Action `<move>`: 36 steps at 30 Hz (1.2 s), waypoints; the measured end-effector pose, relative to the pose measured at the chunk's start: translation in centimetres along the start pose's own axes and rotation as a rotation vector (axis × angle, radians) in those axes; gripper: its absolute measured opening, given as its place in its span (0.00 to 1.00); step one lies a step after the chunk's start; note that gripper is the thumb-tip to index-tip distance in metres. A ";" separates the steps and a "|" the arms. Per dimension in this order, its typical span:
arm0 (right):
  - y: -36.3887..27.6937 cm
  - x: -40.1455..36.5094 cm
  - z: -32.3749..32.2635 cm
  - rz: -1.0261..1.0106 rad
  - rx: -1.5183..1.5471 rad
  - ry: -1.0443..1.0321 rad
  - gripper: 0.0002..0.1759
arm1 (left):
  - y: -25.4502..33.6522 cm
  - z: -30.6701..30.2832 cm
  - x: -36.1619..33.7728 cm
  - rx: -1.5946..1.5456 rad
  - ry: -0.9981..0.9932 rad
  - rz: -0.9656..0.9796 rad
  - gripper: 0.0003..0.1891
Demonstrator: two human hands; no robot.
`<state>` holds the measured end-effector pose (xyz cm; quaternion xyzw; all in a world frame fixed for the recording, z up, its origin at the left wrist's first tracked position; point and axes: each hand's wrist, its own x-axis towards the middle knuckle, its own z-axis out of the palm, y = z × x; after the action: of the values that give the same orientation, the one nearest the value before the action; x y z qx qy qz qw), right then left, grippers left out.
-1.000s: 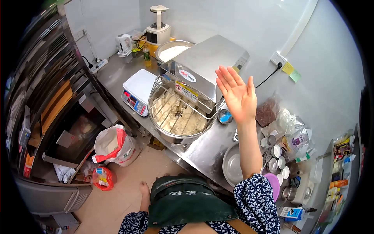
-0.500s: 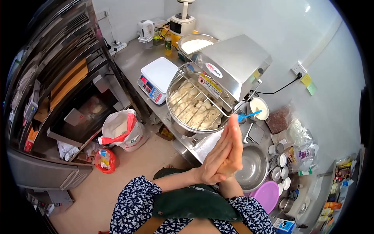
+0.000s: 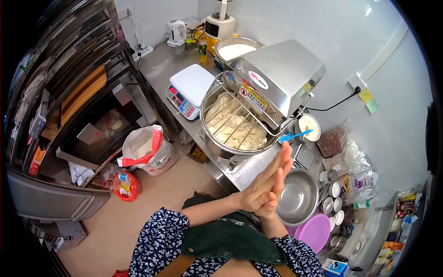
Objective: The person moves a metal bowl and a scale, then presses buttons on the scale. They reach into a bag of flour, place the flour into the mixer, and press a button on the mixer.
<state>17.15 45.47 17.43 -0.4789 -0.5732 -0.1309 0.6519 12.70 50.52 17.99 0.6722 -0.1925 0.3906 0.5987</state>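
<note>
The left hand (image 3: 259,190) and the right hand (image 3: 278,180) are pressed flat together, palm to palm, with fingers straight. Each grip is released and nothing is held. They are raised over the front edge of the table (image 3: 159,64), just beside the empty steel bowl (image 3: 300,198), which rests on the table between the mixer (image 3: 281,76) and a pink lid (image 3: 316,231). The bowl is judged to be light, stiff and smooth, and perhaps slippery if floured fingers are used. It would best be taken by its rolled rim, with two hands at opposite sides. The dough (image 3: 235,124) is seen in the mixer's tub under a wire guard (image 3: 242,108). It is judged soft, heavy and sticky, and would have to be lifted from beneath rather than pinched. One steel bowl, one mixer, one mass of dough, one scale (image 3: 191,87), one blue spatula (image 3: 295,136) laid on one small bowl (image 3: 308,127), and one sack (image 3: 145,150) on the floor are counted. Several small round tins at the right cannot be counted surely.
</note>
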 end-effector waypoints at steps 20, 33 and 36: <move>4.3 8.9 -6.6 0.341 -0.270 -0.026 0.19 | -7.3 -13.7 -36.9 0.926 -0.107 -1.479 0.25; 9.9 11.1 -4.1 -0.025 -0.757 -0.317 0.19 | -3.5 -10.4 -52.1 0.249 1.029 -1.967 0.20; 10.2 11.0 -4.2 -0.027 -0.733 -0.296 0.19 | -5.4 -10.6 -52.8 0.201 1.016 -1.933 0.19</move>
<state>30.54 51.57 22.71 -0.6860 -0.5824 -0.2648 0.3465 -19.27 50.71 -25.66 0.3459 0.7179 0.0016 0.6042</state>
